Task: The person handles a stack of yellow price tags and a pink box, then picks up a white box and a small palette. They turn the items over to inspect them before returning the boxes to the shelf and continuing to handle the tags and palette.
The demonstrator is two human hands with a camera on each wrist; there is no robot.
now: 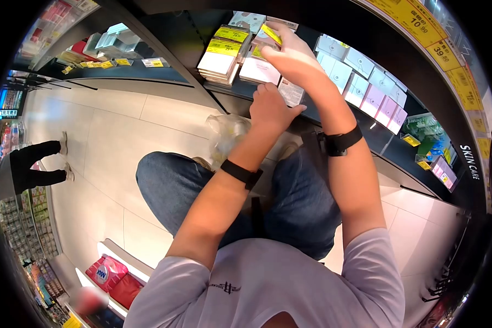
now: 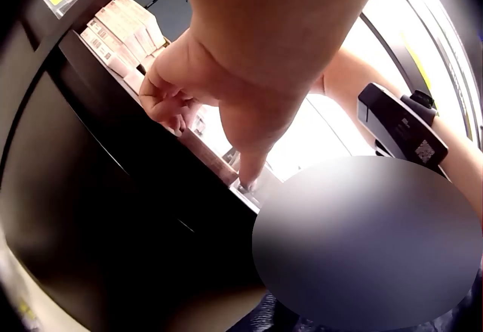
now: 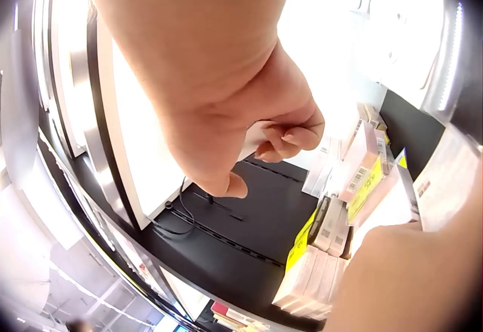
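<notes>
At the shelf's front edge, my left hand [image 1: 273, 112] has its fingers bent and its thumb spread out. A small pale box with printed text [image 1: 291, 93] lies between thumb and fingers; in the left wrist view its pinkish side [image 2: 207, 158] shows between them. My right hand [image 1: 294, 57] reaches deeper over the shelf, beside a yellow price label [image 1: 271, 34]. Its curled fingers and thumb hold a whitish flat piece [image 3: 253, 140], mostly hidden by the hand. Nearby are a pink-and-white box [image 1: 258, 71] and a stack of thin boxes with yellow labels [image 1: 218, 61].
Rows of white and pink boxes [image 1: 361, 90] stand on the right of the shelf [image 1: 385, 143]. A clear plastic bag [image 1: 224, 134] is on the floor by my knees. Behind at left another person's legs [image 1: 38, 164] show. A red package [image 1: 108, 271] lies lower left.
</notes>
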